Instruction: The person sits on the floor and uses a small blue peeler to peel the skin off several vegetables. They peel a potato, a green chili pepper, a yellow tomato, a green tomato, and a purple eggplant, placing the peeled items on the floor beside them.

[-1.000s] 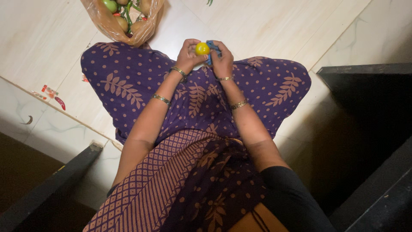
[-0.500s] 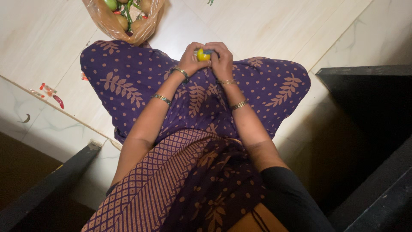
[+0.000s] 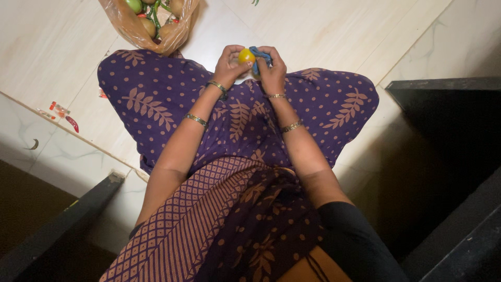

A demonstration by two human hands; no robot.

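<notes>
I sit on the floor with my lap covered in purple patterned cloth (image 3: 156, 99). My left hand (image 3: 228, 67) grips a small round yellow fruit (image 3: 246, 56) in its fingertips, held above my knees. My right hand (image 3: 270, 69) is shut on a small blue cloth (image 3: 258, 54) pressed against the right side of the fruit. Both wrists carry gold bangles.
A thin orange plastic bag (image 3: 151, 26) holding green and brownish vegetables lies on the pale tiled floor (image 3: 323, 31) at the top left. A red chilli (image 3: 72, 124) and small scraps lie at the left. Dark furniture edges (image 3: 449, 99) frame the right and lower left.
Half a second ago both hands were closed tightly over the fruit, lower toward the lap. Now they have lifted slightly and parted, so the yellow fruit and blue cloth show again.
</notes>
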